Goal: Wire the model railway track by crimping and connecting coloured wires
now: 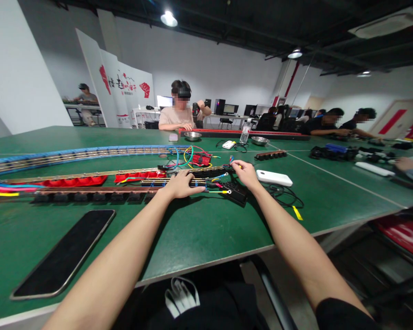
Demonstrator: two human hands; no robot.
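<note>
My left hand (183,184) lies over the right end of the dark and blue cable track (151,182), its fingers spread over the strips. Right of it, my right hand (245,173) is pinched at a small blue-ended wire terminal (231,159), beside the end of another black track section (213,171). Loose wires with ring terminals (223,191) stick out below, over a black box-like object (237,192). Red track pieces (75,181) lie to the left, and a long blue track (72,155) curves behind them. Teal and red wires (192,156) loop near a red block (201,160).
A phone (65,252) lies at the front left. A white power bank (274,178) and black cable (289,197) are to the right. Farther back stand metal bowls (192,136), a bottle (245,132) and a long red-black rail (278,135). A person (179,112) sits opposite.
</note>
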